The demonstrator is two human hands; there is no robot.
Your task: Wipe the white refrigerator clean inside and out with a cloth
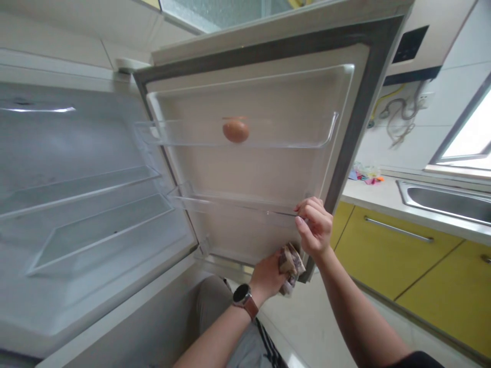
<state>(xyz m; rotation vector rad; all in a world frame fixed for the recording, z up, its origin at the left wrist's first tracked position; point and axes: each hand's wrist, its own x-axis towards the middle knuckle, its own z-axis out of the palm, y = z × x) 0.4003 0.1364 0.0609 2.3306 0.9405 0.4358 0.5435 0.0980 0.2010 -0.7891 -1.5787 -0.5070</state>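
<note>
My left hand, with a watch at its wrist, is closed round a crumpled brown and beige patterned cloth low by the free edge of the open fridge door. My right hand has its fingers curled over the right end of the clear middle door shelf. Above it, an egg sits in the clear upper door shelf. A lower clear door shelf is partly hidden by my left arm.
To the left is the lit fridge interior with glass shelves. On the right stand yellow cabinets under a counter with a steel sink and a small colourful heap. A water heater hangs on the wall. My leg is below the door.
</note>
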